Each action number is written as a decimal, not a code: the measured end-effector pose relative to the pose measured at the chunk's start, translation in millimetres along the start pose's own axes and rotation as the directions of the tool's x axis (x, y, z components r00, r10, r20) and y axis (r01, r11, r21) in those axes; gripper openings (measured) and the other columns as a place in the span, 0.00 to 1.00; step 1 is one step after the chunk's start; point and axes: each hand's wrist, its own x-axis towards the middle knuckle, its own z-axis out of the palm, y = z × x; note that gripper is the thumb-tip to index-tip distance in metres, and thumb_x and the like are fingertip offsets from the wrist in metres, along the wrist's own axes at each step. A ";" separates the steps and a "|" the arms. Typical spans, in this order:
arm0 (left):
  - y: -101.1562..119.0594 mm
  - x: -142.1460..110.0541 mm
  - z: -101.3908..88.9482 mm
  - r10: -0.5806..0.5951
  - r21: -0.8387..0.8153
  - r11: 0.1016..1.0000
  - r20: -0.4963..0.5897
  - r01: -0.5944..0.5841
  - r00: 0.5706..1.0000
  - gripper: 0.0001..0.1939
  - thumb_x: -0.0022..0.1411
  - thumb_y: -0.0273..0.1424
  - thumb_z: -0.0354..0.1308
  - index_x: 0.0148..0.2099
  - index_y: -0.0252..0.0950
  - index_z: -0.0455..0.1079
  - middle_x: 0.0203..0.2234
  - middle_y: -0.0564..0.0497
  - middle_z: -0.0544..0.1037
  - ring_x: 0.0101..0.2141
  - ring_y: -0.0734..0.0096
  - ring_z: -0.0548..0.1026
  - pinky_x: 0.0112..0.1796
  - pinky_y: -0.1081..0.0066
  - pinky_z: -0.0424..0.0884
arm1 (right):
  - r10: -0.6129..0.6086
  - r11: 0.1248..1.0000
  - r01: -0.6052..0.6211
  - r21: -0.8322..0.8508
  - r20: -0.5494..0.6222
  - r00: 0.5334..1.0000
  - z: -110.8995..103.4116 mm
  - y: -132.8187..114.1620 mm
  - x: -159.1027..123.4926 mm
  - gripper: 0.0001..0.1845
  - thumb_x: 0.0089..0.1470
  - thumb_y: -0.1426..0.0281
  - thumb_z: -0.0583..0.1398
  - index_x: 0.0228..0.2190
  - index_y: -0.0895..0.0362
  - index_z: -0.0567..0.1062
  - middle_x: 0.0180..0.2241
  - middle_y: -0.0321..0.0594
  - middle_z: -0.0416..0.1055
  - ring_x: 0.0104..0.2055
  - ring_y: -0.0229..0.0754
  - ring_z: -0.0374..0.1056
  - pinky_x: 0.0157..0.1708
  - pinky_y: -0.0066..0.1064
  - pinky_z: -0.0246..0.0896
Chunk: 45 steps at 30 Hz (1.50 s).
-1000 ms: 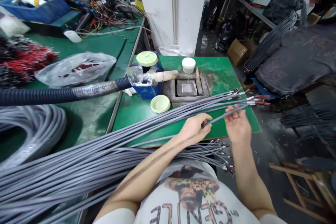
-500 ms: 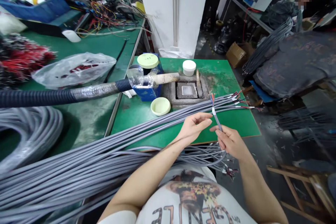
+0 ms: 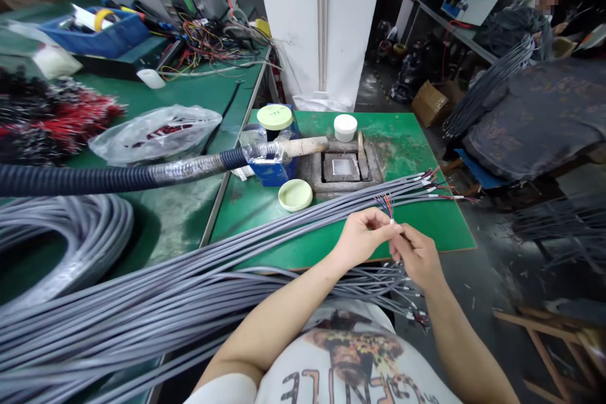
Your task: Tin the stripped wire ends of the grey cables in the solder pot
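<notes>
Left hand (image 3: 363, 237) and right hand (image 3: 417, 257) meet fingertip to fingertip, both grips closed on one cable end (image 3: 387, 206), its coloured wires fanned upward above the pinch, held over green surface (image 3: 449, 227) near edge, beside laid-out grey cables (image 3: 303, 217).

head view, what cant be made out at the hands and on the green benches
All in the head view:
- Most of the held cable end: hidden by the left hand and right hand.
- Exact count of its colored wires: too small and crowded.
- Far left ends of the gray cables: cut off by the left edge.
- Writing on the pale green lid: too small.
</notes>
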 end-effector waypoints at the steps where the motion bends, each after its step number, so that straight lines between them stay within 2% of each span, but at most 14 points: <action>1: 0.4 0.0 -0.1 -0.004 -0.032 0.999 0.024 0.005 1.000 0.14 0.49 0.37 0.67 0.27 0.32 0.67 0.18 0.53 0.74 0.20 0.72 0.73 0.26 0.71 0.67 | 0.000 0.999 0.000 0.040 -0.001 1.000 0.6 1.8 -0.3 0.14 0.61 0.65 0.53 0.25 0.56 0.68 0.19 0.31 0.63 0.20 0.32 0.58 0.23 0.26 0.53; 3: 1.7 1.2 -3.7 -0.011 -0.084 0.996 0.018 0.013 1.000 0.13 0.48 0.35 0.68 0.30 0.31 0.70 0.20 0.52 0.75 0.22 0.75 0.73 0.28 0.73 0.67 | 0.016 0.989 -0.017 0.150 0.008 1.000 1.2 6.5 -1.7 0.13 0.61 0.65 0.53 0.27 0.56 0.69 0.18 0.30 0.61 0.18 0.32 0.55 0.21 0.26 0.51; 7: 2.5 6.2 -14.4 -0.053 -0.183 0.982 -0.069 0.039 0.996 0.12 0.49 0.35 0.68 0.31 0.31 0.73 0.21 0.52 0.75 0.21 0.80 0.69 0.26 0.77 0.64 | 0.052 0.943 -0.070 0.326 0.063 0.997 2.9 15.7 -5.1 0.10 0.60 0.64 0.54 0.33 0.56 0.72 0.17 0.30 0.60 0.17 0.31 0.53 0.18 0.25 0.47; 12: 3.0 9.0 -17.5 -0.069 -0.255 0.965 -0.040 0.056 0.997 0.12 0.47 0.34 0.69 0.31 0.31 0.74 0.21 0.52 0.75 0.21 0.81 0.68 0.25 0.78 0.63 | 0.043 0.918 -0.080 0.389 0.103 0.994 7.4 20.9 -6.7 0.11 0.60 0.65 0.54 0.31 0.58 0.72 0.16 0.30 0.59 0.16 0.30 0.52 0.17 0.25 0.47; 17: 5.2 7.7 -17.4 -0.035 -0.246 0.969 -0.005 0.032 0.999 0.11 0.46 0.33 0.69 0.29 0.30 0.73 0.20 0.53 0.74 0.21 0.81 0.68 0.24 0.79 0.63 | 0.044 0.902 -0.089 0.422 0.115 0.992 9.2 22.9 -6.1 0.11 0.59 0.64 0.55 0.31 0.58 0.72 0.16 0.30 0.59 0.16 0.30 0.52 0.16 0.25 0.46; 22: 5.2 7.6 -17.2 -0.003 -0.206 0.978 -0.052 -0.008 0.999 0.10 0.45 0.31 0.69 0.27 0.31 0.73 0.19 0.53 0.74 0.20 0.81 0.68 0.24 0.78 0.62 | 0.048 0.914 -0.094 0.395 0.126 0.991 8.5 21.3 -5.1 0.12 0.59 0.64 0.55 0.30 0.58 0.72 0.16 0.30 0.59 0.16 0.29 0.52 0.16 0.24 0.46; 26: 2.2 7.4 -15.8 -0.032 -0.214 0.977 -0.098 0.010 0.995 0.11 0.46 0.32 0.68 0.27 0.31 0.72 0.18 0.52 0.75 0.20 0.80 0.68 0.25 0.78 0.63 | 0.007 0.928 -0.046 0.370 0.106 0.994 7.5 18.7 -3.0 0.11 0.59 0.65 0.55 0.30 0.58 0.72 0.17 0.30 0.60 0.17 0.29 0.53 0.17 0.24 0.48; 29: -3.7 5.9 -13.3 -0.056 -0.235 0.972 -0.111 0.029 0.992 0.11 0.46 0.32 0.68 0.26 0.30 0.71 0.18 0.53 0.74 0.20 0.80 0.68 0.25 0.78 0.62 | -0.012 0.948 0.002 0.319 0.030 0.999 8.9 13.8 0.7 0.08 0.55 0.66 0.59 0.36 0.56 0.70 0.21 0.30 0.62 0.20 0.31 0.56 0.21 0.24 0.53; 33: -17.4 1.4 -10.3 -0.046 -0.245 0.969 -0.105 0.019 0.993 0.09 0.47 0.28 0.67 0.25 0.31 0.69 0.20 0.52 0.75 0.22 0.78 0.70 0.28 0.76 0.65 | -0.048 0.988 0.066 0.136 -0.130 0.990 16.1 5.1 6.0 0.18 0.51 0.67 0.63 0.43 0.54 0.67 0.23 0.30 0.63 0.24 0.33 0.58 0.25 0.25 0.55; 37: -28.9 -3.9 -13.5 -0.048 -0.333 0.943 -0.086 0.016 0.995 0.05 0.51 0.26 0.64 0.27 0.32 0.70 0.23 0.53 0.74 0.25 0.76 0.71 0.32 0.73 0.67 | -0.126 0.992 0.123 -0.024 -0.170 0.977 23.4 0.8 10.5 0.15 0.53 0.67 0.60 0.43 0.55 0.72 0.21 0.30 0.63 0.23 0.33 0.58 0.25 0.25 0.56; 42: -33.0 -10.2 -20.3 -0.011 -0.339 0.940 -0.142 -0.038 0.990 0.05 0.53 0.27 0.64 0.29 0.32 0.71 0.24 0.53 0.73 0.25 0.79 0.69 0.30 0.76 0.65 | -0.227 0.974 0.227 -0.014 -0.154 0.962 24.0 -1.7 14.7 0.09 0.57 0.68 0.57 0.38 0.55 0.75 0.24 0.34 0.70 0.26 0.35 0.65 0.29 0.26 0.60; 45: -34.2 -11.8 -19.5 0.020 -0.300 0.951 -0.169 -0.071 0.985 0.06 0.54 0.28 0.64 0.28 0.32 0.71 0.22 0.54 0.73 0.24 0.79 0.68 0.29 0.77 0.65 | -0.359 0.933 0.356 -0.051 -0.195 0.913 23.2 -2.7 14.1 0.09 0.58 0.72 0.55 0.37 0.55 0.76 0.27 0.37 0.71 0.30 0.37 0.66 0.32 0.28 0.61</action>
